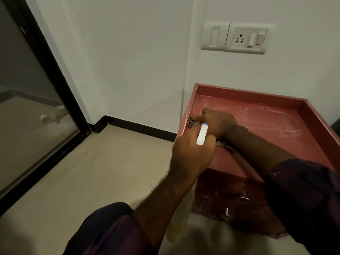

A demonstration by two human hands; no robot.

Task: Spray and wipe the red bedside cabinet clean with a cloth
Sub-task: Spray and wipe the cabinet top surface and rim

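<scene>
Red cabinet top (257, 115), cloth (192, 123), spray bottle (202, 134)

Two hands (191, 153) (219, 122); one cabinet (276, 116); one spray bottle (202, 135); one cloth (193, 124); two knobs (243, 196) (226, 214)

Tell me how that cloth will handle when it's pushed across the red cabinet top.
The cloth looks soft and floppy: it lies crumpled under the right hand, so it should bunch rather than slide flat. The cabinet top shows whitish streaks, likely spray, so it will probably glide easily and get damp.
</scene>
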